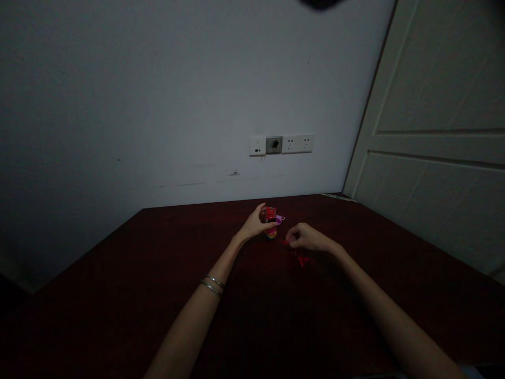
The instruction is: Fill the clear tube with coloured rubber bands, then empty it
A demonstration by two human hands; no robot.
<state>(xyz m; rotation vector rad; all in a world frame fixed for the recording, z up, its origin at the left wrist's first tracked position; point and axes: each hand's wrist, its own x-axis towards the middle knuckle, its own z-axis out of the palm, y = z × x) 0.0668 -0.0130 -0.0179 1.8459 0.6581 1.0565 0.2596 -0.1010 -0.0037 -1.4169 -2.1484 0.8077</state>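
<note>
We're partway through the work here, I'd judge, on a dark red table (pixel 158 273). Leftmost of the small things, a little jar (pixel 270 214) stands roughly upright toward the far side, red in its upper part, many-coloured at its base. Just to its right sits a purple piece (pixel 279 219) with a small loop, like a lid; it isn't covering the jar's top, so that part looks done or waiting. Right again there's a red scrap (pixel 284 242) at the fingertips, and nearer, a shiny red strip (pixel 302 260) out on the table. That loose red is what looks unsettled.

Now the pose, from the left: the left arm reaches up from the near edge, two bracelets (pixel 212 285) at the forearm, and the left hand (pixel 253 225) has its grip around the jar, thumb across the front, fingers curled on the far side. Over to the right, the right arm slants in from the near right corner, wrist bent, and the right hand (pixel 304 237) points its fingertips down and left, close to the table. The grip there is narrow, apparently pinching the red scrap, though it's dim and I can't swear whether scrap and strip are one piece.
</note>
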